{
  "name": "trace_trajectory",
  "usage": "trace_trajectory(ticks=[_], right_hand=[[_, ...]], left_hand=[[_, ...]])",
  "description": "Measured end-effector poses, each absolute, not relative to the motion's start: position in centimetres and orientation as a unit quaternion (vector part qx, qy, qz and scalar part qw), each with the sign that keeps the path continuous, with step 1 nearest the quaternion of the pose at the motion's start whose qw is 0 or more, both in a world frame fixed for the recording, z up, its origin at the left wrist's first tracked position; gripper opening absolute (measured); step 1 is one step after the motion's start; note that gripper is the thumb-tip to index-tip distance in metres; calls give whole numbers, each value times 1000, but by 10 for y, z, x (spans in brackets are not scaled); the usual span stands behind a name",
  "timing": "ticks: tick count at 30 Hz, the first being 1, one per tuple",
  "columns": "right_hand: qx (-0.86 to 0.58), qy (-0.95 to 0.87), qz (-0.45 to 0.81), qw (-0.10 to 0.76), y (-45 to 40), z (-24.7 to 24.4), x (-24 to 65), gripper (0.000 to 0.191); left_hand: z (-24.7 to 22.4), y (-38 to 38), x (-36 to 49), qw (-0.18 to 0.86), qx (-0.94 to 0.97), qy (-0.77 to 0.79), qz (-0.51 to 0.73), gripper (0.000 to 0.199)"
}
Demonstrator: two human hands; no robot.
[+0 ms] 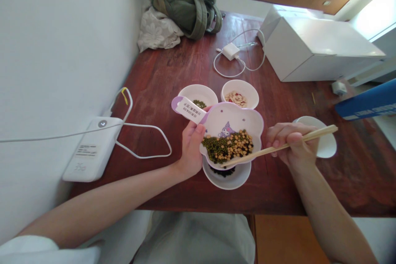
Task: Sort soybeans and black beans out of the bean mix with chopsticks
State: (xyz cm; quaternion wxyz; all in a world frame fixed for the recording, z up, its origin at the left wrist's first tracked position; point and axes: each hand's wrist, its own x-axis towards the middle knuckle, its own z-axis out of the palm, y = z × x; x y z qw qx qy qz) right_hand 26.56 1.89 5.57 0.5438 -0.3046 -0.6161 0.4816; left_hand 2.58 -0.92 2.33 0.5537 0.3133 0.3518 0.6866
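My left hand (pixel 194 146) grips the left side of a purple-rimmed dish (pixel 241 117) near its labelled handle, holding it above the small bowls. Green, yellow and dark beans (pixel 227 146) lie mixed in its near half. My right hand (pixel 292 142) is closed round wooden chopsticks (pixel 266 150), whose tips touch the dish's near edge by the beans. Partly under the dish is a white bowl (pixel 229 181) with black beans. Behind it stand a bowl (pixel 201 90) with green beans and a bowl (pixel 252 95) with pale and red pieces. Another white bowl (pixel 328 142) is partly hidden by my right hand.
A white power bank (pixel 93 148) with a looping cable lies at the left by the wall. Farther back are a charger (pixel 230 51) with its cord, a green bag (pixel 185 0), a cloth (pixel 157 29) and a white box (pixel 312 45). A blue object (pixel 368 101) sits at the right.
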Motion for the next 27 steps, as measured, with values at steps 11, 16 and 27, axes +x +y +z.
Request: trace_trajectory(ticks=[11, 16, 27], right_hand=[[-287, -595, 518, 543, 19, 55, 260, 43], [-309, -582, 518, 546, 17, 56, 257, 40], [-360, -582, 508, 523, 13, 48, 266, 37]], left_hand=[[23, -10, 25, 564, 309, 346, 683, 53], [26, -9, 25, 568, 316, 331, 684, 50], [29, -9, 26, 563, 318, 345, 681, 51]])
